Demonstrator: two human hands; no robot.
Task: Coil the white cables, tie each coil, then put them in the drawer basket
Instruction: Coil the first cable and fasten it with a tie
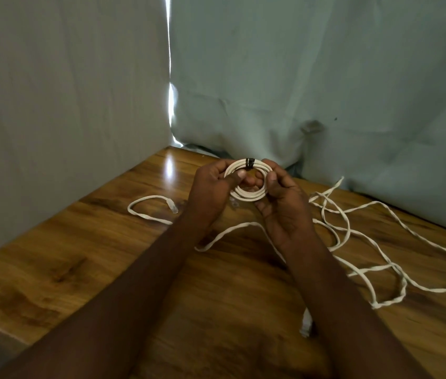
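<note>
Both hands, left [211, 187] and right [282, 203], grip the tied white coil [247, 195] above the tabletop [79, 255], where the loose cable [380, 242] could snag a forearm and drag.
</note>
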